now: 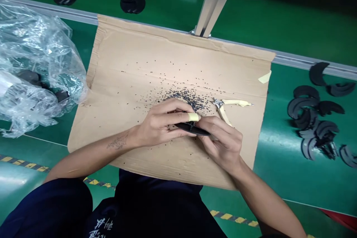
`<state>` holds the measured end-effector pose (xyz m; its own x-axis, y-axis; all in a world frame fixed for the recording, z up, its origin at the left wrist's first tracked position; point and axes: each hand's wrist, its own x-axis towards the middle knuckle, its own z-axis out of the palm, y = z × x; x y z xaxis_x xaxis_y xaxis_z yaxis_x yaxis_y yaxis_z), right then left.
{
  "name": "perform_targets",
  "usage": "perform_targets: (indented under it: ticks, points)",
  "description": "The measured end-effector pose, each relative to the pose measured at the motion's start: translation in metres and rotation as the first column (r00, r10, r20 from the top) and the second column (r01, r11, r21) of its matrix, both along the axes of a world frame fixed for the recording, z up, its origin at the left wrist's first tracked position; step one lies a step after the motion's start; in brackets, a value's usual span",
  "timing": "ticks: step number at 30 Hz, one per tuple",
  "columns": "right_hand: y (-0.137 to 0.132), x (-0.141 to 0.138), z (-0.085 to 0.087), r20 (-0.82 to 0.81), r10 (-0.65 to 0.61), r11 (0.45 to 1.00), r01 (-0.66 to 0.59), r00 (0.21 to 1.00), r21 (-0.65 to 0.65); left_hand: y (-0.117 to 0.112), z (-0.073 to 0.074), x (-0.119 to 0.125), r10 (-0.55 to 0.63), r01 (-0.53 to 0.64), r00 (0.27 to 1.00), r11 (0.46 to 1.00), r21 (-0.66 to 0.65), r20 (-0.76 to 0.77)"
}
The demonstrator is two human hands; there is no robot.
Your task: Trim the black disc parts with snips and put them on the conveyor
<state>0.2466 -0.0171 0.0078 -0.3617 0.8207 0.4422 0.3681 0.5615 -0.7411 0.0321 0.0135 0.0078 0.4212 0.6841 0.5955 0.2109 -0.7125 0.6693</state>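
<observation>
Both my hands grip one thin, dark, curved plastic part (192,129) above the cardboard sheet (119,55). My left hand (164,119) is closed round its left side, with yellow tape wrapped on a finger. From the right, my right hand (223,139) pinches the part's other end. Just beyond my fingers lies a scattered pile of tiny black bits (189,96). Side cutters (221,103) with pale yellow taped handles rest spread apart beside the pile, close to my right hand. My fingers hide part of the piece.
A clear plastic bag (47,44) with dark parts inside lies at the left. Several black crescent-shaped parts (304,106) are heaped on the green surface at the right. A metal post (214,3) rises from the back rail. Round black stacks (132,3) sit beyond the rail.
</observation>
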Motion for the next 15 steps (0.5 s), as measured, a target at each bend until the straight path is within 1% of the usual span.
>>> perform_targets:
  ticks: [3, 6, 10, 15]
  points:
    - [-0.0023, -0.0025, -0.0011, -0.055, 0.001, 1.000, -0.001, 0.998, 0.010, -0.0004, 0.0009, 0.0020, -0.048, 0.049, 0.998, 0.998, -0.046, 0.040]
    - [-0.0035, -0.0046, -0.0016, -0.069, -0.001, 1.000, 0.002, 0.998, 0.011, -0.0015, 0.0012, 0.0038, -0.068, 0.068, 0.997, 0.998, -0.015, 0.024]
    - [-0.0030, -0.0063, -0.0014, -0.080, -0.022, 1.000, 0.022, 0.997, -0.002, -0.0033, 0.0006, 0.0044, -0.053, 0.052, 0.998, 0.998, 0.040, 0.016]
    - [-0.0022, -0.0070, -0.0009, -0.106, 0.005, 1.000, -0.006, 0.994, -0.010, -0.0059, 0.0015, 0.0039, -0.048, 0.048, 0.999, 0.999, 0.022, 0.014]
